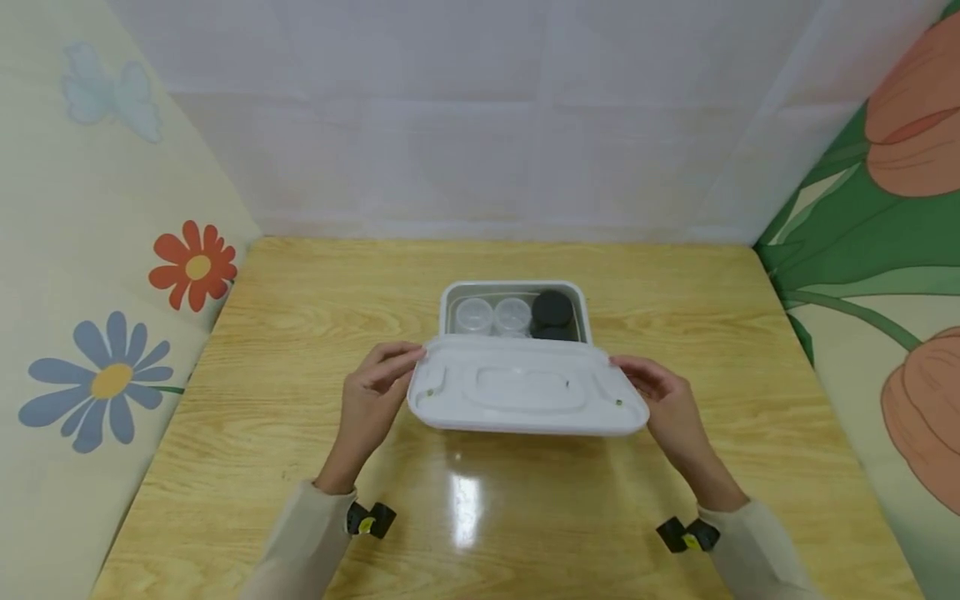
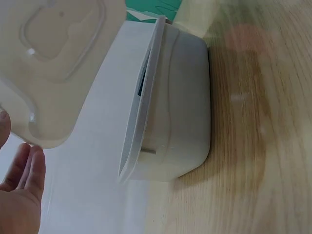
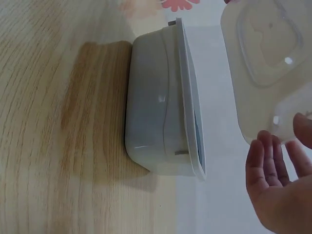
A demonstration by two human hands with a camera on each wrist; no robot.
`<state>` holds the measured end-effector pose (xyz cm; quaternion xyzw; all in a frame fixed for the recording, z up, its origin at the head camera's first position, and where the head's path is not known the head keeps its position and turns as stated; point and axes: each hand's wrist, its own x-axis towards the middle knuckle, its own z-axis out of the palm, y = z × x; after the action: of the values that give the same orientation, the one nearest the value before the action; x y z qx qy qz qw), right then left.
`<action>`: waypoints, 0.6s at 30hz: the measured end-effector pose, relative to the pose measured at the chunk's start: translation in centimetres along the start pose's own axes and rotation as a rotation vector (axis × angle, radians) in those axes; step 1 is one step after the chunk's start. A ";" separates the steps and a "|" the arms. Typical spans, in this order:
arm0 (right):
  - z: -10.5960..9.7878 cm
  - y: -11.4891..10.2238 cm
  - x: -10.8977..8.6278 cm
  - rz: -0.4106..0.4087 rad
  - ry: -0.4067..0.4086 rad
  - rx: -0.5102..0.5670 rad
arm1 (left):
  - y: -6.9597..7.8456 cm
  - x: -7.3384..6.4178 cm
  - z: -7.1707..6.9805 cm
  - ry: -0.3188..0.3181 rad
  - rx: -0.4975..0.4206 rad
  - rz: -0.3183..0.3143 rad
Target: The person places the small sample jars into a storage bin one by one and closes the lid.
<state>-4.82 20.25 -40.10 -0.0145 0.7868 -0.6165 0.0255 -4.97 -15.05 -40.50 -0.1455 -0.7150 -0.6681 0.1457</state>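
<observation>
Both hands hold a white plastic lid (image 1: 528, 421) by its two short ends, tilted and raised above the near side of a white storage box (image 1: 517, 286). My left hand (image 1: 372, 398) pinches the left end, its thumb and fingertips at the lid's corner in the left wrist view. At the right end, my right hand (image 1: 672, 408) grips the edge between thumb and fingers. Inside the uncovered back of the box stand two clear round containers, one a clear cup (image 1: 474, 316), beside black round pieces (image 1: 552, 308). The lid hides the front of the box.
The box stands on a wood-grain table (image 1: 300, 317). A white cloth backdrop (image 1: 450, 167) rises behind the table. Flower-printed panels (image 1: 112, 382) flank it on both sides. A small black device (image 1: 370, 521) is strapped at each wrist.
</observation>
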 end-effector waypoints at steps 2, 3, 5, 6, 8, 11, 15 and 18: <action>0.0 -0.1 0.0 -0.014 0.033 0.003 | -0.1 0.2 0.2 0.021 0.000 -0.005; 0.1 -0.2 0.0 -0.027 0.048 0.012 | -0.1 0.3 0.3 0.030 -0.007 -0.009; 0.1 -0.2 0.0 -0.052 0.080 0.017 | -0.1 0.4 0.5 0.054 -0.028 -0.024; 0.1 -0.2 0.0 -0.068 0.094 0.018 | -0.2 0.5 0.6 0.066 -0.036 -0.032; 0.2 -0.2 0.2 -0.103 0.125 0.013 | -0.2 0.7 0.8 0.094 -0.057 -0.044; 0.5 -0.2 0.6 -0.160 0.174 -0.020 | -0.2 1.0 1.0 0.132 -0.059 -0.053; 1.0 -0.5 1.2 -0.204 0.233 0.005 | 0.0 1.6 1.3 0.169 -0.026 -0.099; 1.3 -0.8 1.8 -0.199 0.284 0.068 | 0.1 2.1 1.4 0.184 0.044 -0.162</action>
<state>-6.51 18.73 -39.65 -0.0045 0.7558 -0.6382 -0.1466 -6.88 -13.60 -39.61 -0.0219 -0.7225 -0.6725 0.1592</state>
